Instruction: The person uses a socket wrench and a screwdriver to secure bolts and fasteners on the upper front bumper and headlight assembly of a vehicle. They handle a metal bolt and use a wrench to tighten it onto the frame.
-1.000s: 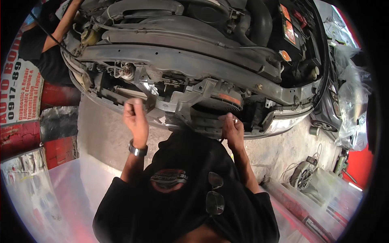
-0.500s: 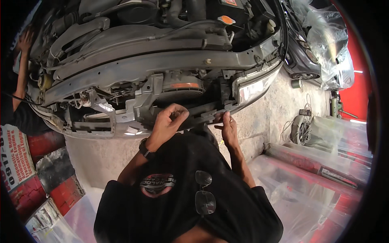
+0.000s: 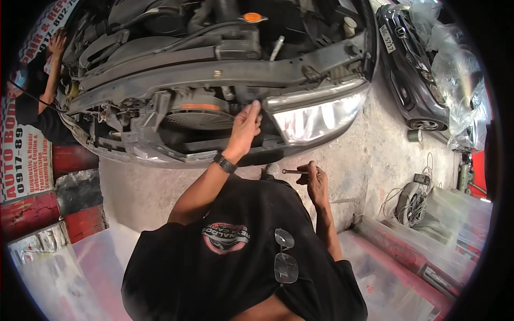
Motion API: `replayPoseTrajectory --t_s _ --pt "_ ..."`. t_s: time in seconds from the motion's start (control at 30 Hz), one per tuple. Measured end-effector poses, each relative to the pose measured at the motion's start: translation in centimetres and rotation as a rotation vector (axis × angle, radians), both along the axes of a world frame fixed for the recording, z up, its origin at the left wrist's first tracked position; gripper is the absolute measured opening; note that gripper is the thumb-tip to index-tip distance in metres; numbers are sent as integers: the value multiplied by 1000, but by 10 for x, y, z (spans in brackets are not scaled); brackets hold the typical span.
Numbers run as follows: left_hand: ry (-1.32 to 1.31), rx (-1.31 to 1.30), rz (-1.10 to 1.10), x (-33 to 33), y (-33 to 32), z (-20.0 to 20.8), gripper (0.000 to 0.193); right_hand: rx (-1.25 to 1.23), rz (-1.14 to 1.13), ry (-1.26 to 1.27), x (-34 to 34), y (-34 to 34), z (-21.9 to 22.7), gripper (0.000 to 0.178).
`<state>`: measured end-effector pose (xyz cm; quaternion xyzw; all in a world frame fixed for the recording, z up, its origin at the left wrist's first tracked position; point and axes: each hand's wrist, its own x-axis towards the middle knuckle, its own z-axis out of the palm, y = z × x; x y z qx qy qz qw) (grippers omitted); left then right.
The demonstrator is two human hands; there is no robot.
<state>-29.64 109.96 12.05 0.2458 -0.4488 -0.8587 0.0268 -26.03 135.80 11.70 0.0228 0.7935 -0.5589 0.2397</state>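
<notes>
At the inner end of the car's headlight (image 3: 316,117), my left hand (image 3: 244,131) reaches up to the dark bracket area beside it. Its fingers are bent and pressed together; whatever lies at their tips is hidden. Lower and to the right, my right hand (image 3: 317,186) is closed around a slim metal wrench (image 3: 293,172), whose small end points left. This hand is apart from the car. Left of my left hand is the round fan grille (image 3: 201,119), behind the opening in the car's front.
The open engine bay (image 3: 160,32) lies beyond the metal crossbar (image 3: 176,79). Another person's arm (image 3: 49,80) rests at the car's far left. At right stand a dark car (image 3: 412,69) partly under plastic, a can (image 3: 415,135) and coiled cable (image 3: 412,206).
My view has shifted to the right along the car. My left hand has gone up to the headlight's inner end. My right hand, with the wrench, has come away from the car's front edge.
</notes>
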Motion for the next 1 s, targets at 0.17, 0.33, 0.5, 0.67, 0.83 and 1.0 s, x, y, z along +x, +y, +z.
replayPoseTrajectory --t_s 0.17,0.33,0.5,0.67,0.83,1.0 --pt "-2 -56 157 -17 22 -5 37 25 -33 -41 -8 54 -9 65" --pt "-26 -297 260 -13 33 2 32 -25 35 -18 -25 71 -8 62" --pt "2 -345 282 -12 36 0 31 -122 -30 15 -28 64 -6 58" --pt "38 -393 175 -9 29 1 27 -235 -94 48 -22 66 -10 53" --pt "8 -175 185 6 32 -4 23 -426 -169 191 -36 60 2 47" --pt "39 -626 35 18 50 -34 45 -554 -267 219 -44 52 17 42"
